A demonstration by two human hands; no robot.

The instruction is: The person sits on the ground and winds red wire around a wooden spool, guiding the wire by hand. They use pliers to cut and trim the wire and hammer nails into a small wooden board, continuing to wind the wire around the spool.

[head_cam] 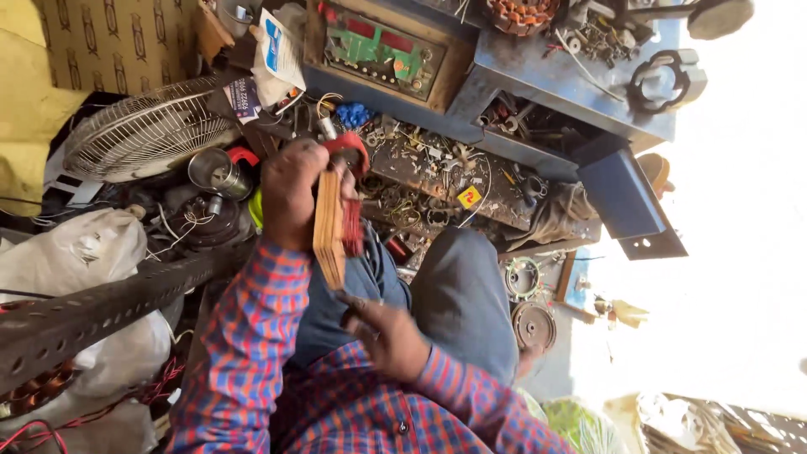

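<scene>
- The tabletop ahead of you is a blue metal bench, crowded with screws, wire scraps and small parts.
- A fan grille lies to one side, near a perforated metal angle bar.
- Your knees, in blue trousers, sit below the clutter.
- The wooden block stands just before the tabletop's edge, with red winding wire along its side and a red loop at its far end.
- Your left hand is closed tight round the block's upper part.
- Your right hand hangs nearer your chest, fingers curled in; you cannot tell whether it grips anything.
</scene>
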